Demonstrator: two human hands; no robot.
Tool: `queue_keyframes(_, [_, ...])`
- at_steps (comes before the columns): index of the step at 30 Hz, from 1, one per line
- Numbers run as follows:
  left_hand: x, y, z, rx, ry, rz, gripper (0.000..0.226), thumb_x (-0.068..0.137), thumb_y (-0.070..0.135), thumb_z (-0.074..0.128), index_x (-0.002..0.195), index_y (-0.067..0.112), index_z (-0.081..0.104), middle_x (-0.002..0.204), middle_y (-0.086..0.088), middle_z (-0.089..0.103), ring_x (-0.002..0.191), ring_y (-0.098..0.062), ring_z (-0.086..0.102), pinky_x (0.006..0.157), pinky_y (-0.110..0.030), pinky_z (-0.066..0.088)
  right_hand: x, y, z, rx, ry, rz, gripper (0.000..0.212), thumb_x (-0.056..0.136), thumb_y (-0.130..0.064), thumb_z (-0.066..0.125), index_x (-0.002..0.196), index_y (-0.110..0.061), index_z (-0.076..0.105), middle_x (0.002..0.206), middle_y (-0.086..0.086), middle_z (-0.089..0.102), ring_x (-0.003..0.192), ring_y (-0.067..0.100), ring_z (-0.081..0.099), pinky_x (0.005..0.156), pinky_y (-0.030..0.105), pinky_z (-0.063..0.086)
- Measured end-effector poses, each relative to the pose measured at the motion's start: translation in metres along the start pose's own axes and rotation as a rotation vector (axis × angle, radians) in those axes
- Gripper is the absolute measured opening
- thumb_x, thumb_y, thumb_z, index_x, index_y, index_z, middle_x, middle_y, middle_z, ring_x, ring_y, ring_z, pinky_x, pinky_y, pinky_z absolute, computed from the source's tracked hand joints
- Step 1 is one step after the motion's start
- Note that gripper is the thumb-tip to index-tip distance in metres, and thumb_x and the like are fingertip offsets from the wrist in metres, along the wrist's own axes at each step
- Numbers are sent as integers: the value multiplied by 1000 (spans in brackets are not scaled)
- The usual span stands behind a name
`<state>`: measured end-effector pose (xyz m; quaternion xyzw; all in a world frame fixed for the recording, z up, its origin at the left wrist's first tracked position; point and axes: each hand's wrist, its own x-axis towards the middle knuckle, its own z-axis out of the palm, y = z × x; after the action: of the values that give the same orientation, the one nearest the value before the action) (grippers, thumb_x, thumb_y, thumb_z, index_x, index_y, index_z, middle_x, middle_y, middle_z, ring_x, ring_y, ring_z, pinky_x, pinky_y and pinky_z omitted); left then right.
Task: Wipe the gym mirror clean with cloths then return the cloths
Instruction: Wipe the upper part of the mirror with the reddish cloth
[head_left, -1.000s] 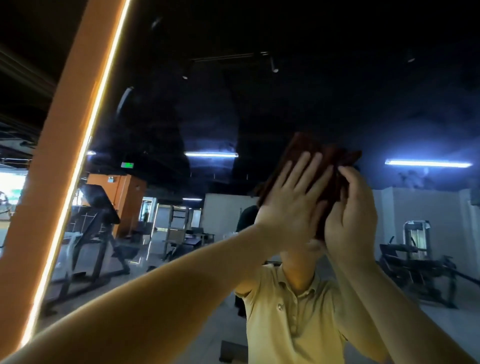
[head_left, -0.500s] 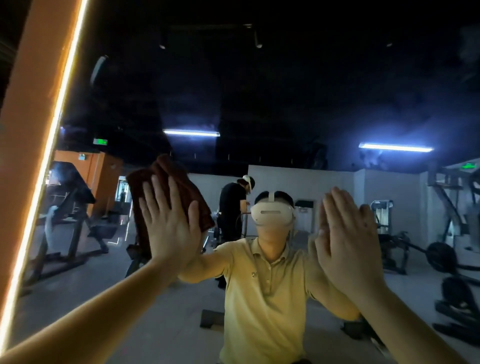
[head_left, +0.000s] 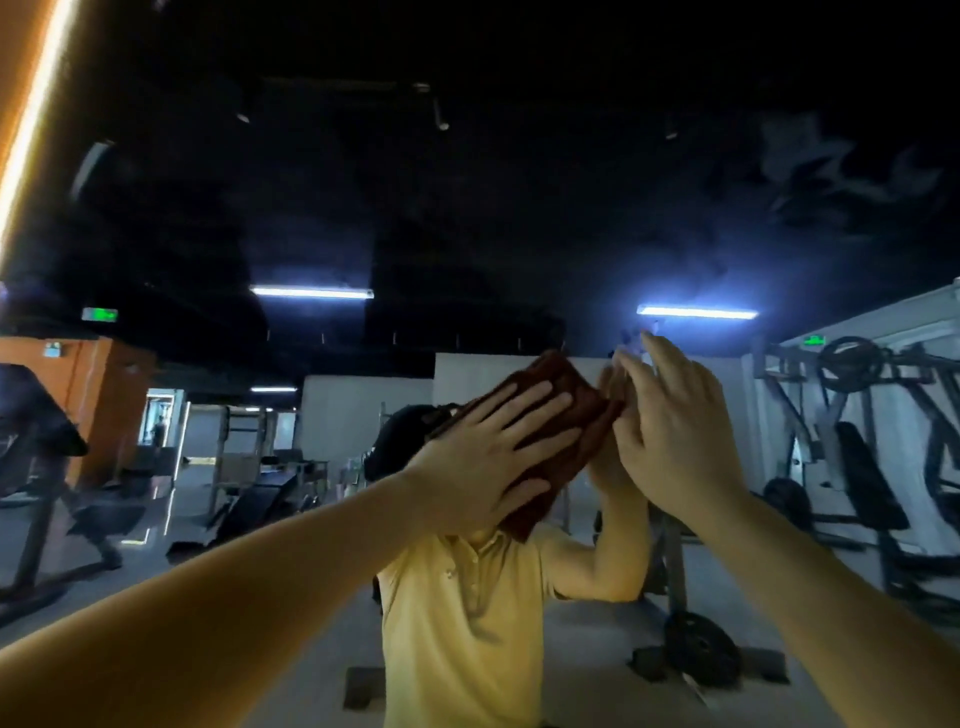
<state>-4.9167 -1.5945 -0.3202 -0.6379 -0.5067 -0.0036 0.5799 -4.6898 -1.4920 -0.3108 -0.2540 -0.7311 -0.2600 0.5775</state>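
The gym mirror fills nearly the whole view, showing my reflection in a yellow shirt. A folded dark brown cloth lies flat against the glass at the centre. My left hand presses it there with straight, spread fingers. Just right of the cloth, my right hand is raised with fingers extended, its palm towards the glass; I cannot tell whether it touches the mirror or holds a cloth.
An orange frame with a lit strip bounds the mirror at the upper left. The reflection shows weight machines at the right, benches at the left and a weight plate on the floor.
My left hand has swept the cloth from the left back to the centre of the glass. The right hand has moved inward beside it, and the view has shifted right.
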Motion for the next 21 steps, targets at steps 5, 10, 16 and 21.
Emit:
queue_keyframes(5, [5,-92,-19,13,83,-286,77,102,77,14,167,39,-4,176,-2,-7,162,-24,-11,131,-56,4,4,54,-4,-206,-207,22,74,105,-53,25,167,-16,11,175,10,1,162,27,3,129,52,15])
queue_keyframes(10, [80,-150,-61,-105,241,-931,85,100,78,9,168,28,3,176,-10,-2,162,-32,-4,131,-51,0,12,87,-14,57,-66,-155,63,105,-49,29,151,-12,53,160,5,47,149,28,42,119,41,24])
queue_keyframes(16, [201,-75,-66,-77,376,-899,74,106,57,10,169,17,8,176,-12,0,162,-34,0,131,-50,2,61,129,-3,85,181,-141,52,104,-23,35,149,-2,52,157,15,48,147,31,43,124,46,26])
queue_keyframes(21, [202,6,-38,-24,211,-272,60,110,47,23,167,29,14,176,0,5,163,-21,-3,131,-43,-5,93,125,12,56,268,-21,61,99,-25,25,150,2,45,159,21,44,151,35,37,125,54,27])
